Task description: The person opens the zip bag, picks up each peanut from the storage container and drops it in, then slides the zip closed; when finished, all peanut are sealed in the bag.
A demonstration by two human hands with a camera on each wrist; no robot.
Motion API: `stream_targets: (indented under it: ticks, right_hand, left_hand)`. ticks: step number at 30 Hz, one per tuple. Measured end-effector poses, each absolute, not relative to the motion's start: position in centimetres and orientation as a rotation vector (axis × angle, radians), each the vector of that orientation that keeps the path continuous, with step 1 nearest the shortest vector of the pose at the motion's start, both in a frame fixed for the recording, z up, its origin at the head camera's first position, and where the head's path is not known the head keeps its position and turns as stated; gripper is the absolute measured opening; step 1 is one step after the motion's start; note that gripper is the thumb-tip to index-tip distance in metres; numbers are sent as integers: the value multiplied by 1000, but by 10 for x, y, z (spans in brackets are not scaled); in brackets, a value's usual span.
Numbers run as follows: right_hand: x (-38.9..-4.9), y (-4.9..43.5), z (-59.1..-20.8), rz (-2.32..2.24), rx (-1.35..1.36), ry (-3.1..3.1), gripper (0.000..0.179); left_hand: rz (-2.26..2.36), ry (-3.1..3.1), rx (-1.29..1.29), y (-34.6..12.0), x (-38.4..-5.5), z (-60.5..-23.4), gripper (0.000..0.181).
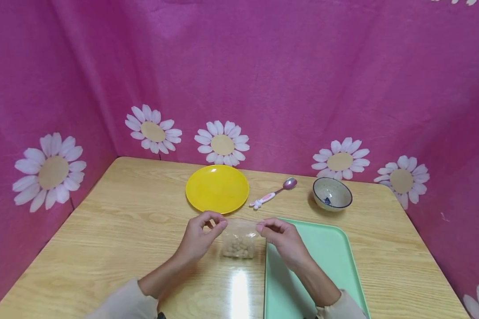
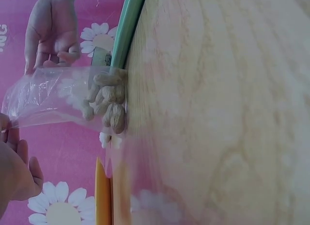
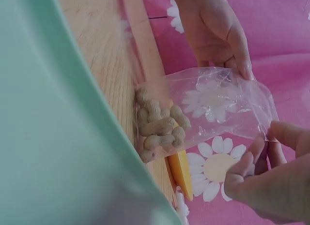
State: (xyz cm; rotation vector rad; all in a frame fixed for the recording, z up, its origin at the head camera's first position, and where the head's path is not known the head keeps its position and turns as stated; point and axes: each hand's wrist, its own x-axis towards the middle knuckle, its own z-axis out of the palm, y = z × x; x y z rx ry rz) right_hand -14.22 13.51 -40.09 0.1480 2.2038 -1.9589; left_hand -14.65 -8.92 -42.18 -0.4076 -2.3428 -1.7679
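Note:
A clear plastic bag (image 1: pixel 240 239) hangs upright between both hands, its bottom close over the table. Peanuts in their shells (image 3: pixel 157 126) lie heaped in the lower part of the bag. My left hand (image 1: pixel 199 235) pinches the bag's top left corner between thumb and fingers. At the opposite top corner, my right hand (image 1: pixel 284 241) pinches the plastic the same way, above the edge of the green tray (image 1: pixel 327 248). In the left wrist view the peanuts (image 2: pixel 109 99) bunch at the bag's bottom, and the plastic above them is loose and see-through.
A yellow plate (image 1: pixel 217 189) lies behind the bag. Right of it is a spoon (image 1: pixel 273 194) with a white and pink rabbit handle. A speckled bowl (image 1: pixel 332 194) with a dark rim stands farther right. Pink flowered cloth (image 1: pixel 263 88) hangs around the wooden table (image 1: pixel 123 221).

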Motion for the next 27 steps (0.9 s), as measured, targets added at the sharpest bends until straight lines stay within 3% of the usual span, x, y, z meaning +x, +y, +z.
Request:
stream_targets:
  ticks: [27]
  right_hand:
    - [-141,130,-397,-1851,81,2421,15]
  left_hand:
    - [-1822,-2459,-386,-78,-144,-421,6]
